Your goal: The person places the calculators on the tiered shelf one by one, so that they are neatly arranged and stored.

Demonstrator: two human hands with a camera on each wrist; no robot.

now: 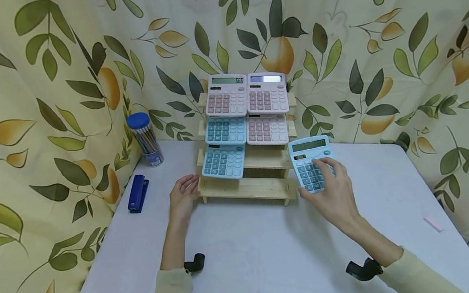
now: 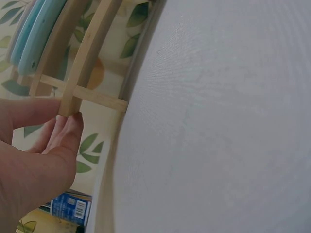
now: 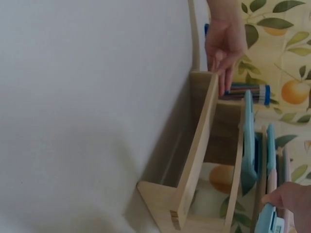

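My right hand (image 1: 334, 191) holds a light blue calculator (image 1: 310, 144) by its lower part, beside the right end of a stepped wooden rack (image 1: 247, 189). In the right wrist view the thumb (image 3: 278, 198) presses near that calculator's edge. At the rack's left end, my left hand (image 1: 184, 197) pinches the end of a wooden slat (image 2: 73, 97) between thumb and fingers. On the rack's steps lean two pink calculators (image 1: 226, 95) at the top, a blue one (image 1: 225, 130) and a pink one (image 1: 266, 129) below them, and another blue one (image 1: 224, 162) lower on the left.
A blue-lidded jar of pencils (image 1: 145, 140) stands at the table's back left. A dark blue stapler (image 1: 137, 193) lies in front of it. Toward the right edge of the white-covered table (image 1: 252, 274) is a small pale pink slip (image 1: 433, 224). Patterned curtains surround the table.
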